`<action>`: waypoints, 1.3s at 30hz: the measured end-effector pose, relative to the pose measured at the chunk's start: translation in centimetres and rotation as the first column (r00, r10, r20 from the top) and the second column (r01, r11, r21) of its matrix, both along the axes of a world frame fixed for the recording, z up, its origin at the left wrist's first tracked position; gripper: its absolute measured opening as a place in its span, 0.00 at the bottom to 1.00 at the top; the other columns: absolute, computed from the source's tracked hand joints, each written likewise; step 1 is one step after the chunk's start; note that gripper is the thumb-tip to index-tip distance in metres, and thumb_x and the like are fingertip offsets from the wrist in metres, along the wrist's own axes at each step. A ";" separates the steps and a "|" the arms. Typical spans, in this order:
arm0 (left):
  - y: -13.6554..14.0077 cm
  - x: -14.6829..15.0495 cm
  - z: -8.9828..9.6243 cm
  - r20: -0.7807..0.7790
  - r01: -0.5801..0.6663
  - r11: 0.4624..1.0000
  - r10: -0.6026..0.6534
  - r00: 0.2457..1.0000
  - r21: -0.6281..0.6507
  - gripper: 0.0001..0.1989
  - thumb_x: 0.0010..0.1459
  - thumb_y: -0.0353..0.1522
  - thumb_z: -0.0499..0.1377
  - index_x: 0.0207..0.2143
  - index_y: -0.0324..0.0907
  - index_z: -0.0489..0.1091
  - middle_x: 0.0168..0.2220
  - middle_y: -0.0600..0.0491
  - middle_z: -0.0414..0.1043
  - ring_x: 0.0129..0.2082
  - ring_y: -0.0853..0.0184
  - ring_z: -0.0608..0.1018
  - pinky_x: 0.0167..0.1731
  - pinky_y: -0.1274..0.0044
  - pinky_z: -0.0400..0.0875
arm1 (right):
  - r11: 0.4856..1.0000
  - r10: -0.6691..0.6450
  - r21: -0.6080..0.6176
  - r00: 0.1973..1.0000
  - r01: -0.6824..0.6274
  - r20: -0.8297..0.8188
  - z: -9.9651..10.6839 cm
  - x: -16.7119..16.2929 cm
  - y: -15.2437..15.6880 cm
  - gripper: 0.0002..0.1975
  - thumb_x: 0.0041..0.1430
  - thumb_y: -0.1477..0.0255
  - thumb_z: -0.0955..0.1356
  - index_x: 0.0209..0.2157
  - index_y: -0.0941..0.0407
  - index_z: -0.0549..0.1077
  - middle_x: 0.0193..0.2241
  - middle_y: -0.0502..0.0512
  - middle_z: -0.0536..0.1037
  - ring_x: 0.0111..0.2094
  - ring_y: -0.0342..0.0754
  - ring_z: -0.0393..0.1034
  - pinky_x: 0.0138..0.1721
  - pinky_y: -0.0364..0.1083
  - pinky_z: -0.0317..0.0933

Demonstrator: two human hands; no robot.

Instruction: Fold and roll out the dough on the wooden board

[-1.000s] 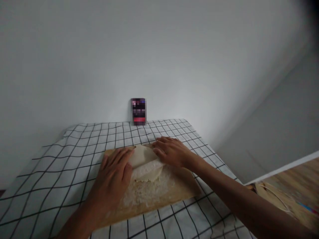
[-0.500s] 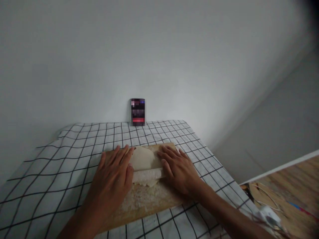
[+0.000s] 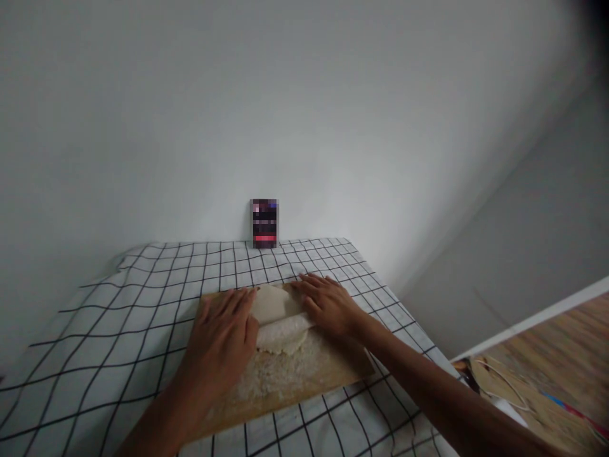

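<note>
My left hand (image 3: 223, 336) lies palm down with its fingers stretched forward, over the left end of a floury rolling pin (image 3: 285, 330). Over the pin's right end rests my right hand (image 3: 328, 304), also flat, its fingers pointing away and to the left. Between the hands the pin presses across a pale sheet of dough (image 3: 273, 301); a ragged dough edge shows on the near side. Both pin ends are hidden under my palms. Beneath everything is a flour-dusted wooden board (image 3: 266, 387), turned slightly askew.
A black-and-white checked cloth (image 3: 143, 330) covers the table. Against the white wall at its far edge stands a small dark upright object (image 3: 264, 223), blurred out. On the floor at lower right lie a pale cable (image 3: 509, 381) and other partly hidden things.
My right hand has moved forward, and the pin's right end has swung away from me. More of the near dough edge shows. The view has shifted slightly.
</note>
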State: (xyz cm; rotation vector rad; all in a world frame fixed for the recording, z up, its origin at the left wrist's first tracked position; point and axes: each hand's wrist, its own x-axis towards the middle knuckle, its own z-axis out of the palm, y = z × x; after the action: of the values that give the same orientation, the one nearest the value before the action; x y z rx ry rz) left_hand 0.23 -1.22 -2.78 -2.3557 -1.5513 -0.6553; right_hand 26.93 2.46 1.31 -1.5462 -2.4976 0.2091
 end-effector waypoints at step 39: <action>-2.5 0.6 0.4 -0.136 -0.072 0.997 0.077 0.988 0.042 0.28 0.76 0.32 0.44 0.68 0.34 0.73 0.69 0.39 0.73 0.72 0.51 0.72 0.73 0.52 0.65 | 0.974 -0.188 0.106 0.977 0.198 -0.102 -0.9 -1.1 -8.1 0.24 0.80 0.68 0.58 0.68 0.52 0.75 0.72 0.56 0.70 0.75 0.55 0.60 0.75 0.63 0.51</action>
State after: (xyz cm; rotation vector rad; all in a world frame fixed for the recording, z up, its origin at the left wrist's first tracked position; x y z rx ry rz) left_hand 0.81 -3.69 -2.41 -2.2522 -1.5451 -0.4891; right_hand 25.79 -5.67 0.46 -1.6786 -2.2309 0.1013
